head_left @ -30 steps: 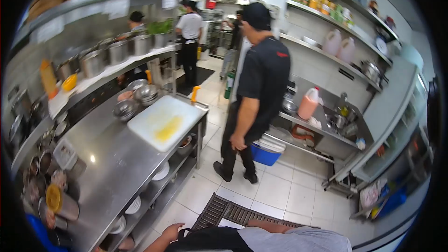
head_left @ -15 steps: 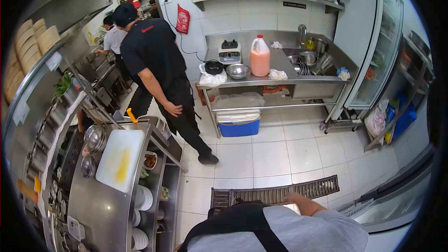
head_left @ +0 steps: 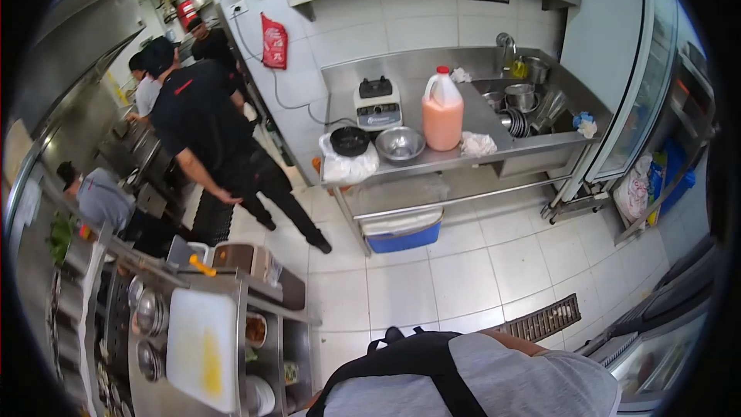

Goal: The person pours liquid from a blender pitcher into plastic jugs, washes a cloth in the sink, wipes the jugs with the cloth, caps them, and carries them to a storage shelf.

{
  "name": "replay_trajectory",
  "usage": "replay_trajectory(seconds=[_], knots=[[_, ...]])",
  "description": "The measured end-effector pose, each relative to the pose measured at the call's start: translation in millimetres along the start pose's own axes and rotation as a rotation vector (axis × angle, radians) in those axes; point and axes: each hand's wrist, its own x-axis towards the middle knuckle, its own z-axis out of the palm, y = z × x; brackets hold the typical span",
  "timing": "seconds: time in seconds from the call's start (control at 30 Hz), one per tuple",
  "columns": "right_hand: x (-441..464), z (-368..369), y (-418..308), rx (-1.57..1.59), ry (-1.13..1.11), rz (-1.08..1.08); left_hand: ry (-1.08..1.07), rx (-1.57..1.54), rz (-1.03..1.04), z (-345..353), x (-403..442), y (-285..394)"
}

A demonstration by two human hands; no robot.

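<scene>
Neither of my hands shows. Only my right upper arm point(head_left: 519, 342) is visible, beyond the grey sleeve point(head_left: 532, 378), with the forearm and hand hidden by my body. A sliver of skin shows at my left side. Nearest that side is the steel worktable with a white cutting board point(head_left: 197, 340), stained yellow. An orange-handled knife or tool point(head_left: 202, 266) lies at the board's far end. Across the floor, a steel counter carries a jug of pink-orange liquid point(head_left: 442, 116), a steel bowl point(head_left: 400, 144) and a blender base point(head_left: 378, 104).
A co-worker in black point(head_left: 204, 116) is in the passage at the left, with several other people around. A sink point(head_left: 494, 93) holds pots and dishes. Under the counter stands a blue cooler point(head_left: 405, 239). A floor drain grate point(head_left: 544, 318) lies ahead; fridges stand at the right.
My view has shifted forward, closer to the counter. My right hand has dropped out of sight. The co-worker in black has moved farther left, and more people show in the passage.
</scene>
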Motion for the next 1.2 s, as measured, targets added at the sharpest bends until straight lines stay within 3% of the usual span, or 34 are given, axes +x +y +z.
replay_trajectory(seconds=[0.07,0.1,0.13,0.17,0.2,0.23,0.27,0.33,0.37,0.4,0.43,0.47,0.53,0.6,0.63,0.7,0.73,0.8,0.87,0.93,1.0,1.1,1.2], knots=[[23,-82,-60,0.329,0.054,-0.056,-0.008,0.035,0.044,-42,55,16],[41,-133,-86,-0.075,0.007,-0.180,-0.008,0.036,0.085,-67,86,26],[53,-177,-104,-0.213,0.109,-0.196,-0.021,-0.019,0.145,-97,120,39],[60,-219,-106,-0.061,0.267,-0.298,-0.047,-0.181,0.197,-131,151,53],[86,-253,-97,0.011,0.514,-0.228,0.013,0.601,0.429,-143,154,87],[87,-304,-104,0.106,0.654,-0.181,0.216,0.773,0.377,-162,166,117],[106,-343,-91,0.321,0.873,-0.213,0.300,-0.095,0.185,-191,84,213],[71,-448,-114,0.657,1.022,-0.140,0.389,-0.429,0.414,-209,146,199],[58,-493,-116,0.752,1.109,-0.221,0.388,-0.424,0.399,-214,146,206],[44,-540,-122,0.700,1.148,-0.100,0.413,-0.345,0.405,-220,138,228],[46,-578,-113,0.703,1.342,-0.334,0.437,-0.268,0.409,-222,131,242],[49,-611,-112,0.659,1.567,-0.253,0.438,-0.274,0.388,-216,128,242],[43,-682,-104,0.628,1.778,-0.166,0.445,-0.209,0.320,-189,115,229],[72,-737,-84,0.788,1.954,-0.152,0.462,-0.174,0.261,-120,145,128],[90,-759,-72,0.798,1.932,-0.173,0.484,-0.098,0.217,-99,134,114],[123,-792,-52,0.712,1.823,0.131,0.357,-0.123,0.006,-63,82,117],[125,-800,-51,0.719,1.809,0.102,0.313,-0.150,-0.077,-47,58,122],[119,-805,-50,1.327,1.637,-0.284,0.258,-0.198,-0.183,-25,26,136],[116,-801,-43,1.435,1.539,-0.499,0.240,-0.235,-0.233,-9,11,152],[101,-792,-23,1.290,1.401,-0.516,0.243,-0.260,-0.247,0,11,170],[83,-780,-5,1.074,1.420,-0.432,0.258,-0.269,-0.235,3,22,187],[38,-766,-5,1.463,1.171,-0.493,0.302,-0.256,-0.174,3,45,207],[30,-771,9,1.543,1.222,-0.474,0.358,-0.218,-0.070,-4,71,223]])
